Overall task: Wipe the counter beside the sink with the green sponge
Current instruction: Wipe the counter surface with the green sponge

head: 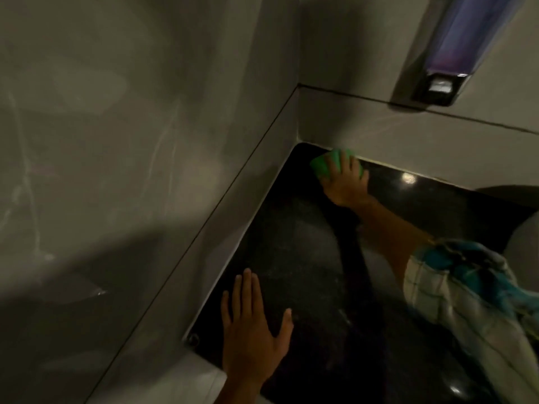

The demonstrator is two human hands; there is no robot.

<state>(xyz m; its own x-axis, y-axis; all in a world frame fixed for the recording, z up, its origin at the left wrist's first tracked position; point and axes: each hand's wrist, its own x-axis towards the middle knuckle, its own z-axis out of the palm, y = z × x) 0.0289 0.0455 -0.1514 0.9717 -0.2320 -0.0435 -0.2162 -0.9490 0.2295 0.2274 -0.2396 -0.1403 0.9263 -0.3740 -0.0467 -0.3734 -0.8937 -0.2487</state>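
Observation:
The green sponge (322, 164) lies pressed on the dark speckled counter (306, 246) in its far corner, where two grey walls meet. My right hand (345, 182) covers most of it, fingers curled over its top, arm stretched out from a rolled checked sleeve. My left hand (250, 328) lies flat on the counter near the front left edge, fingers spread, holding nothing. The sink (522, 237) shows only as a pale curved rim at the right edge.
Grey tiled walls close the counter on the left and at the back. A wall-mounted soap dispenser (443, 53) with purple liquid hangs above the back right. A small round fitting (194, 339) sits at the counter's front left corner.

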